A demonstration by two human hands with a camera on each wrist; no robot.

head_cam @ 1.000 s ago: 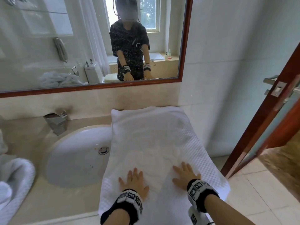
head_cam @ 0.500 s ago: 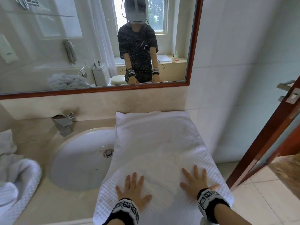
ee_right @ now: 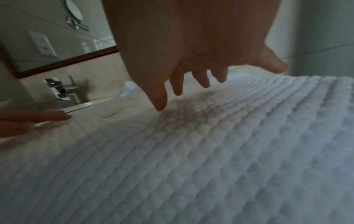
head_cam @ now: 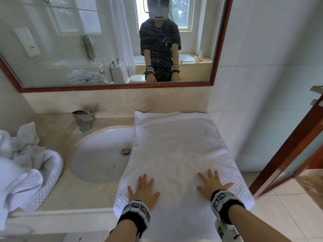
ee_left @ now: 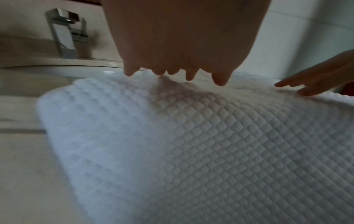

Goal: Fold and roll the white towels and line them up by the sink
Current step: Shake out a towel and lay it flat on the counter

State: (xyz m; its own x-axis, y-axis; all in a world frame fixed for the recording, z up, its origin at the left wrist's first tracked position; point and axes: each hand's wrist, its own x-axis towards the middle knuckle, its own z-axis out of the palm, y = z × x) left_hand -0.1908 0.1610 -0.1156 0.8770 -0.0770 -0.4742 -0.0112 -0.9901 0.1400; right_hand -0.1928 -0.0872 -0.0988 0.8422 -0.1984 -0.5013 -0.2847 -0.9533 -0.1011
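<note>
Pressing flat on the near end of the folded white waffle-weave towel (head_cam: 176, 154), left hand (head_cam: 142, 190) and right hand (head_cam: 210, 185) both open-palmed, fingers spread, nothing gripped; both drawn slightly nearer the counter edge and wider apart than a second ago. Lying lengthwise on the counter (head_cam: 73, 194) right of the sink basin (head_cam: 101, 154), overlapping its rim, near end hanging over the front edge. Judged as smoothing finished and rolling not yet started, with crumpled towels (head_cam: 24, 165) left of the basin awaiting folding.

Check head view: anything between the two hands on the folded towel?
Nothing but bare towel. Left hand and right hand lie flat on it, apart, only waffle weave between; head view shows it.
</note>
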